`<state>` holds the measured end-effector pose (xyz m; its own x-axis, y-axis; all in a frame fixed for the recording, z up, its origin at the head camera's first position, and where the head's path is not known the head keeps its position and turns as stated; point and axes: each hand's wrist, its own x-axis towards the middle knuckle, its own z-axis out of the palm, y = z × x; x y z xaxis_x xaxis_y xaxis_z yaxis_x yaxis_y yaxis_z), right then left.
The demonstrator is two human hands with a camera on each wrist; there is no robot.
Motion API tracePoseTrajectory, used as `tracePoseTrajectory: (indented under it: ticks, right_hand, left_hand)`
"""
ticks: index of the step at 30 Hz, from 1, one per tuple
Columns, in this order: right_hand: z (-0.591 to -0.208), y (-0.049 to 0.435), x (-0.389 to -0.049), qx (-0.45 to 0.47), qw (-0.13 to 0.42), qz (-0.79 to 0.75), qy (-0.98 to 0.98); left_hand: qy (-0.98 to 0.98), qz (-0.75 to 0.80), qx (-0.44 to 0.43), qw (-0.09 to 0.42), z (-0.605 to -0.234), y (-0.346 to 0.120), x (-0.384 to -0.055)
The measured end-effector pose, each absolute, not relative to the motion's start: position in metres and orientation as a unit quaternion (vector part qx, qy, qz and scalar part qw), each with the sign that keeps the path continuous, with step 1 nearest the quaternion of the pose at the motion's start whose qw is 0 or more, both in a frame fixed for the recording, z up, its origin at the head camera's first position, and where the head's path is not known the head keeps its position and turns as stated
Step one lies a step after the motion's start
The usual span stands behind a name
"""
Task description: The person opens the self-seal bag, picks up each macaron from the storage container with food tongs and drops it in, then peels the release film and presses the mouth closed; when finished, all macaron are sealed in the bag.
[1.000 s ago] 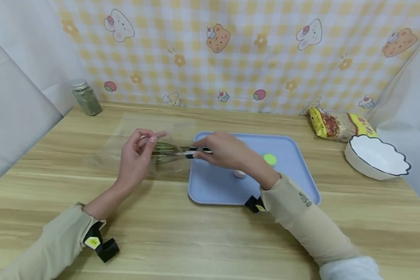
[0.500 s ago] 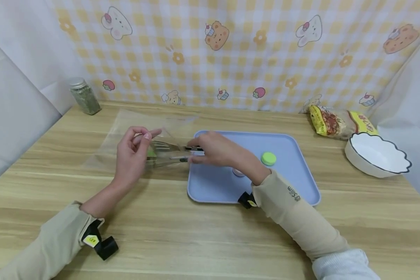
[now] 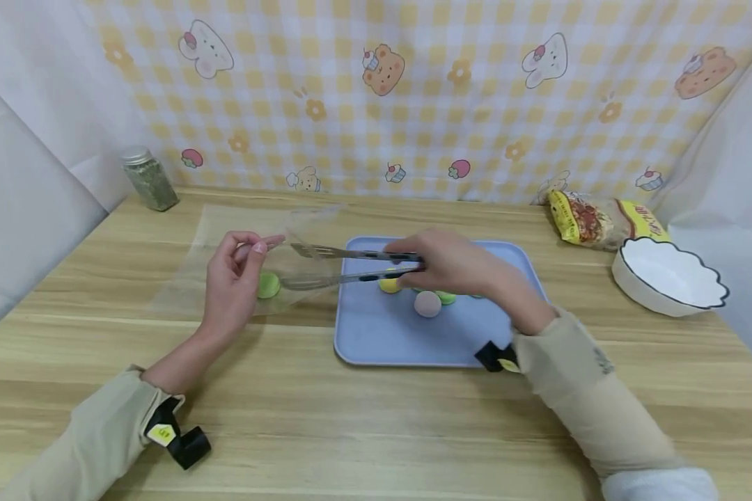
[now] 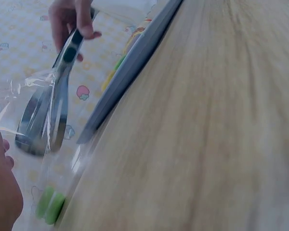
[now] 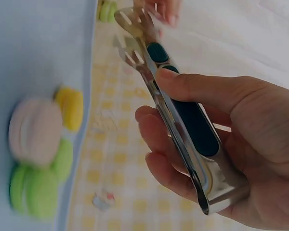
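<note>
With the left hand [image 3: 232,278] pinching a bag [image 3: 191,268], right hand [image 3: 454,263] gripping tongs [image 3: 371,255], a green macaron [image 3: 268,285] lies between.

Wood-grain table [image 3: 363,431]: blue tray [image 3: 382,341], clear bag [image 3: 191,275], jar [image 3: 150,184], packet [image 3: 595,221], white bowl [image 3: 664,278].

left sleeve [image 3: 94,438]: beige, slanting up from the lower left of my head view, cuff ending short of the bare left wrist [image 3: 178,358].
left hand [image 3: 230,282]: i have it held up, left thumb [image 3: 255,261] meeting bent fingers in a pinch, one fingertip pointing right.
right sleeve [image 3: 592,396]: beige, reaching in from the lower right, paler cloth higher up the arm.
right wrist [image 3: 533,313]: bare beyond the cuff.
right hand [image 3: 457,263]: i have it gripping, its back turned upward, slightly blurred.
right thumb [image 5: 197,86]: laid nearly straight along one side.
right fingers [image 5: 168,178]: curled on the opposite side.
hand spacing: well apart.
</note>
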<state>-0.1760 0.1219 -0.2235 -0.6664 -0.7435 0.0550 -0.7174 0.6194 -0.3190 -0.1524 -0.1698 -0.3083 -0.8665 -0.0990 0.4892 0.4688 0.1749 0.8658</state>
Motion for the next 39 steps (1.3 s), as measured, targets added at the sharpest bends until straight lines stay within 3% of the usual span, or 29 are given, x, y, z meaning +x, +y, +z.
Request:
tracePoseTrajectory:
  ticks: [7, 20, 32, 39]
  right_hand:
    - [-0.211, 0.209, -0.161, -0.378, 0.01, -0.173, 0.909]
    - [-0.219, 0.327, -0.131, -0.208, -0.044, -0.148, 0.966]
    - [-0.227, 0.364, -0.131, -0.177, 0.011, -0.212, 0.961]
    - [-0.23, 0.366, -0.133, -0.179, 0.011, -0.183, 0.967]
  left_hand:
    - [-0.737, -0.622, -0.133, 0.23, -0.308, -0.167, -0.154]
    - [-0.733, -0.626, -0.115, 0.242, -0.311, -0.171, -0.154]
    - [-0.727, -0.628, -0.131, 0.243, -0.313, -0.17, -0.154]
    - [-0.732, -0.623, -0.14, 0.238, -0.314, -0.169, -0.154]
